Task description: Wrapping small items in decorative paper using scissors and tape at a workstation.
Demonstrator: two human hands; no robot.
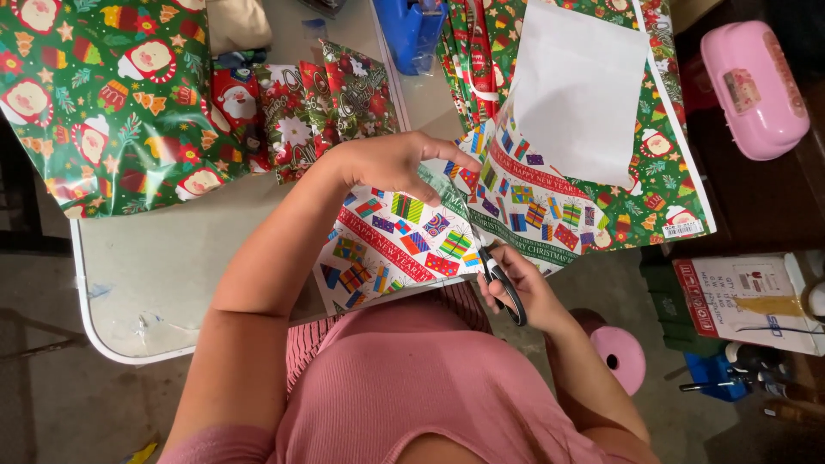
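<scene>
So the right hand (526,288) grips black-handled scissors (497,273) at the edge of a white gift-box-patterned wrapping paper sheet (404,236) on the grey table (163,275), while the left hand (400,163) presses it flat, fingers spread.

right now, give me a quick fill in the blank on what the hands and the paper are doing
1. The right hand holds black-handled ____ at the edge of the gift-patterned wrapping paper.
2. The left hand presses flat on the ____ to steady it.
3. A folded-over corner of another sheet shows its plain ____ underside.
4. At the far right sits a closed ____ plastic case.

Missing words: scissors; wrapping paper; white; pink
</scene>
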